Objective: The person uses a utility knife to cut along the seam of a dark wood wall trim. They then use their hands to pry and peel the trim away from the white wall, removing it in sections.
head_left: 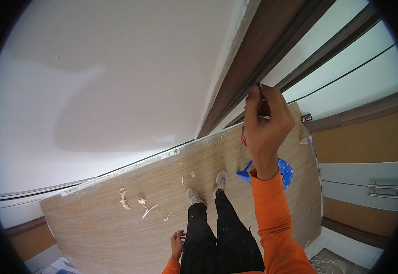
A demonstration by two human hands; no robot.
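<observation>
My right hand (269, 113) is raised in front of a dark brown wooden frame (240, 68) at the edge of a white wall. Its fingers pinch a small hand tool (260, 89) with a dark metal tip; the rest is mostly hidden by the palm. Some red shows inside the grip. A red part (243, 137) also shows beside the wrist, but I cannot tell whether it belongs to the same tool. My left hand (177, 242) hangs beside my left thigh with its fingers loosely bent and nothing seen in them.
Pale shavings or strips (124, 198) lie scattered on the wood-look floor (99, 226). A paint-specked blue plastic object (285, 173) sits on it, partly behind my right forearm. A small dark device (306, 118) stands by the cabinet (360, 171). White cables (329, 264) are coiled at lower right.
</observation>
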